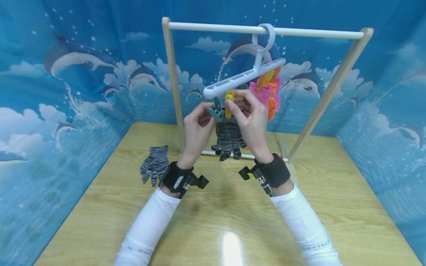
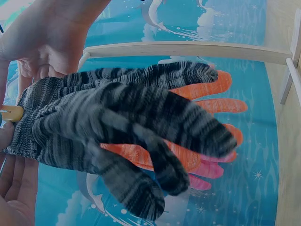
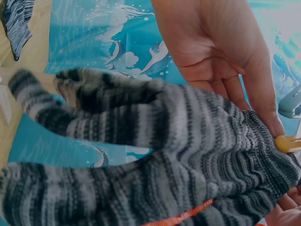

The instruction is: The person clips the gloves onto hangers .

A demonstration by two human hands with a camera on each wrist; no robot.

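A grey-and-black striped knit glove [image 1: 229, 138] hangs fingers-down under the hanger [image 1: 229, 82]. My left hand [image 1: 196, 133] pinches its cuff on the left, right beside a dark green clip [image 1: 216, 111] below the hanger bar. With thumb and fingers my right hand [image 1: 252, 120] pinches a yellow clip [image 1: 229, 105] at the cuff. In the left wrist view, the yellow clip [image 2: 11, 113] overlaps the cuff edge, and the glove [image 2: 117, 113] spreads below. Seen from the right wrist, the left hand [image 3: 221, 52] has a fingertip next to the clip [image 3: 287, 143].
Pink gloves [image 1: 261, 92] and orange gloves [image 1: 273, 99] hang from orange and yellow clips at the hanger's right end. A wooden-legged rack with a white rail [image 1: 309, 32] carries the hanger. Another striped glove [image 1: 154, 164] lies on the table [image 1: 206, 221] at left.
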